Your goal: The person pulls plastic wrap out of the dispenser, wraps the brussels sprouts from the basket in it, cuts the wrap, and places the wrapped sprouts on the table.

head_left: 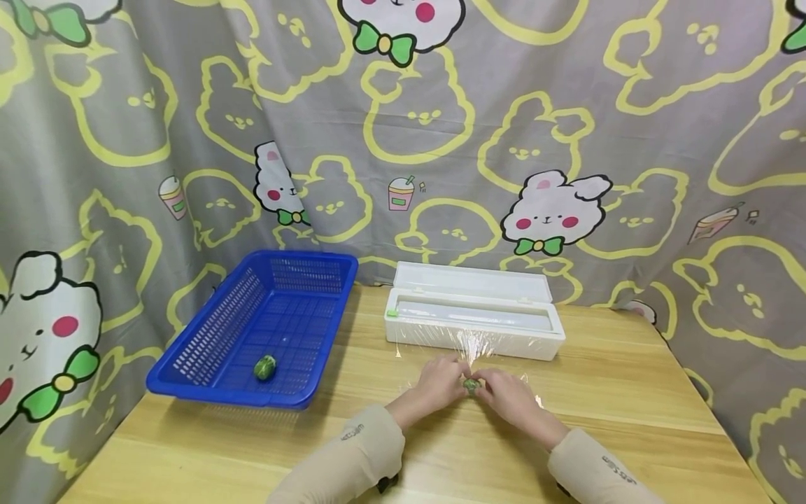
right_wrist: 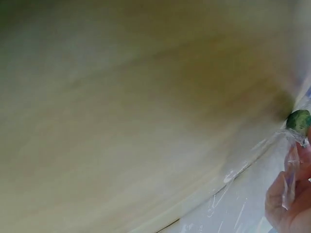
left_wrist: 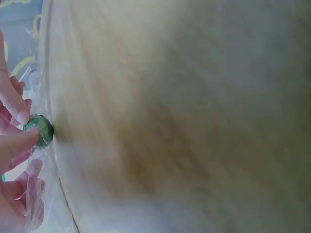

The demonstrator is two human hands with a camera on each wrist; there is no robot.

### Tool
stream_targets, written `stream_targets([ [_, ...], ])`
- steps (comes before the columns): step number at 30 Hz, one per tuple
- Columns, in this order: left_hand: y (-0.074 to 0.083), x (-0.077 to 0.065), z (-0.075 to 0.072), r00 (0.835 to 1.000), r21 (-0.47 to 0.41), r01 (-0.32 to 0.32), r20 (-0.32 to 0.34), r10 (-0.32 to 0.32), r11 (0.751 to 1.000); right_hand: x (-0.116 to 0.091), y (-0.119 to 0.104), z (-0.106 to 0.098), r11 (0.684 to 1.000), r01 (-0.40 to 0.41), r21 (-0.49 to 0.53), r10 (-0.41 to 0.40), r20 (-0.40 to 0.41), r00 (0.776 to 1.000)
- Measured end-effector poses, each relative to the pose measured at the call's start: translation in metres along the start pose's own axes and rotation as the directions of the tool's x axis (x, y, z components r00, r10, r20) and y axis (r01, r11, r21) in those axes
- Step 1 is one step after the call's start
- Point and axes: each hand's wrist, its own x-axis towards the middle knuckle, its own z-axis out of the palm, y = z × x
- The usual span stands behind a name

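Both hands meet over the table, in front of a white box. Between their fingertips is a small round green vegetable (head_left: pixel 471 386), with clear plastic wrap (head_left: pixel 474 347) gathered around it and fanning back toward the box. My left hand (head_left: pixel 442 381) pinches the vegetable between thumb and finger. In the right wrist view, the fingers of my right hand (right_wrist: pixel 291 194) grip crumpled film just below the vegetable (right_wrist: pixel 298 121). The left wrist view shows the green vegetable (left_wrist: pixel 43 130) close against the table, with film trailing over fingers beneath it.
The white plastic-wrap dispenser box (head_left: pixel 472 337) stands behind the hands with its lid (head_left: pixel 472 281) raised and a green slider (head_left: pixel 392 313) at its left end. To the left, a blue basket (head_left: pixel 343 315) holds another green round vegetable (head_left: pixel 264 367). A patterned curtain (head_left: pixel 441 126) hangs behind the wooden table (head_left: pixel 630 392).
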Motion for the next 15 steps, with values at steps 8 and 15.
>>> stream_targets([
  [8,-0.0018,0.0023,-0.0027,0.999,-0.035,0.038,0.037,-0.037,0.999,-0.0014,0.0010,0.0023,1.000,-0.018,-0.003,0.018,-0.018,1.000],
  [15,-0.0042,0.0060,-0.0059,0.997,-0.052,0.038,0.066,-0.034,0.998,0.0062,0.0022,0.0035,1.000,0.000,-0.022,-0.001,-0.017,1.000],
])
